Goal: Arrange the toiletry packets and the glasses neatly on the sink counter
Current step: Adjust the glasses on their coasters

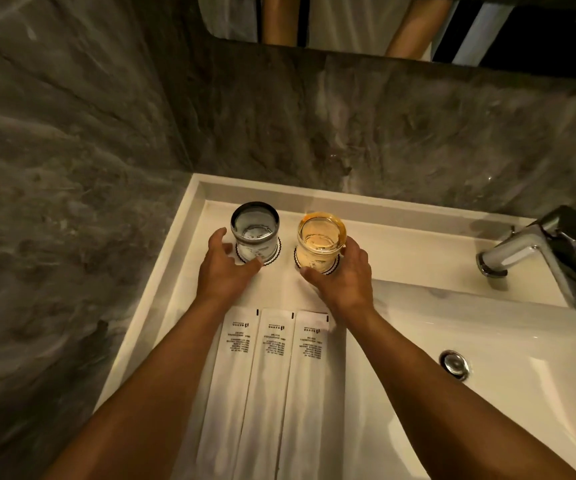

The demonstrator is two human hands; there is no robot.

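Two glasses stand side by side on round paper coasters at the back of the white sink counter. The grey glass is on the left, the amber glass on the right. My left hand cups the base of the grey glass, thumb and fingers around it. My right hand wraps the base of the amber glass. Three long white toiletry packets lie in a row in front of the glasses: left packet, middle packet, right packet.
A chrome faucet stands at the right, above the white basin with its chrome drain. Grey marble walls rise behind and to the left. A mirror edge runs along the top.
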